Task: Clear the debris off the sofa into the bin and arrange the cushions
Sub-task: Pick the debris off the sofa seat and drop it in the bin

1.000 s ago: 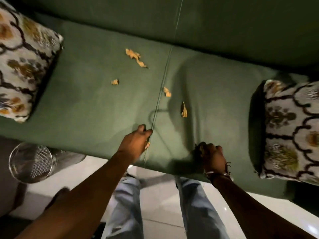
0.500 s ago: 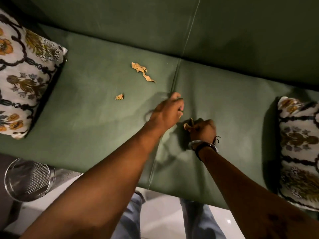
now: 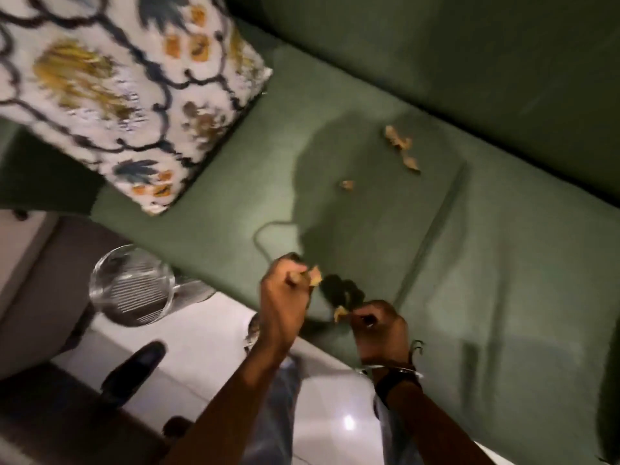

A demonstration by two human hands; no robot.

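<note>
Over the front edge of the green sofa (image 3: 503,263) both hands hover, wrists bent down. Left hand (image 3: 285,290): grip pinched shut on a tan scrap (image 3: 315,275). Right hand (image 3: 379,325), bracelets at wrist: grip closed on another scrap (image 3: 339,313). Two more dry, crumpled bits lie on the seat further back: a long twisted piece (image 3: 401,147) & a small crumb (image 3: 347,184). Patterned cushion (image 3: 127,85) sits tilted at the seat's left end. Mesh wire bin (image 3: 132,286), round, stands on the floor just left of the hands. View blurred.
</note>
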